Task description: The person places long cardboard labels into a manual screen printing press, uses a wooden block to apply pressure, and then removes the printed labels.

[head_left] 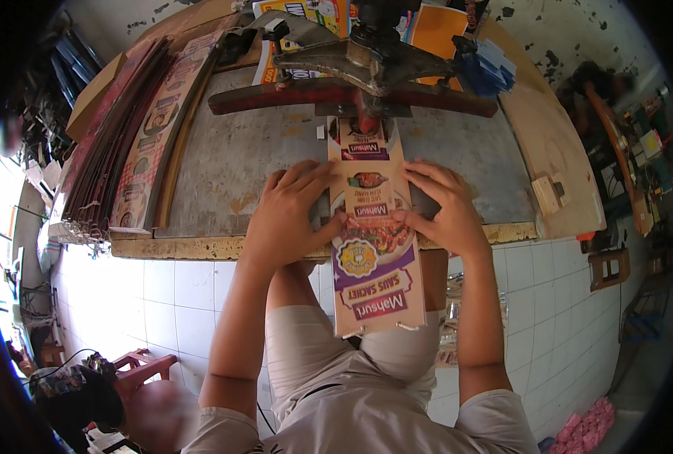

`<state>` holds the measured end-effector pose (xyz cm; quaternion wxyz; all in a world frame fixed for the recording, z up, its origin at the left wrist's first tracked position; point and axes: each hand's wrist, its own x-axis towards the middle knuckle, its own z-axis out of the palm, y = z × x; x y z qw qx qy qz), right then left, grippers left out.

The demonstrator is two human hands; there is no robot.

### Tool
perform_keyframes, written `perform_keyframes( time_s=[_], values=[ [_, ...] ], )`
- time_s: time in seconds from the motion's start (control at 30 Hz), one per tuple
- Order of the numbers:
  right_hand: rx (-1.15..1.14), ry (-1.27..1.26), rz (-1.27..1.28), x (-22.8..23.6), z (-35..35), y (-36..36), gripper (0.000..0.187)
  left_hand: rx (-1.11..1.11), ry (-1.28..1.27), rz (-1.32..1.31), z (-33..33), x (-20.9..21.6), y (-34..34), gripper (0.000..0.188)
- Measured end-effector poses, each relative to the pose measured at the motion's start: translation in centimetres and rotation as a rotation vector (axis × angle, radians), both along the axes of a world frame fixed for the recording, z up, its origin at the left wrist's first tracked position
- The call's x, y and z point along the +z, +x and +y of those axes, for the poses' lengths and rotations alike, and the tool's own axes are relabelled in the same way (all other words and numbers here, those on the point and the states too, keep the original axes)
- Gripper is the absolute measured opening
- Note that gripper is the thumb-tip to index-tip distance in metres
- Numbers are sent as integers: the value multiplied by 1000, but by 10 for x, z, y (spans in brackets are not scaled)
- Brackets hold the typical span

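A long printed cardboard strip (380,284), beige and purple with food pictures, lies over the near edge of the metal worktable (223,166). Its near end juts out above my lap, and two small pale loops show at that end. My left hand (287,212) grips the strip's left edge, thumb on top. On the opposite edge, my right hand (448,208) holds it the same way, with fingers along the side. The strip's far end reaches beneath the red foot of a heavy iron press (367,91), which partly hides it.
Long stacks of printed strips (149,132) stand at the table's left. A small wooden block (550,194) sits on the board to the right. Colourful printed sheets (299,72) and blue-white pieces (488,68) lie behind the press. Another person (151,412) is at lower left, near a red stool (146,367).
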<state>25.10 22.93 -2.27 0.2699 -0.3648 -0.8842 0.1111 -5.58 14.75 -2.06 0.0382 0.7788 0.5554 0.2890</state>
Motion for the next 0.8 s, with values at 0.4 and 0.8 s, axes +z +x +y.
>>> perform_keyframes(
  time_s=[0.4, 0.8],
  values=[
    [-47, 38, 2, -10, 3, -6, 61, 45, 33, 49, 2, -9, 1, 61],
    [-21, -40, -34, 16, -65, 0, 68, -75, 110, -43, -1, -26, -15, 66]
  ],
)
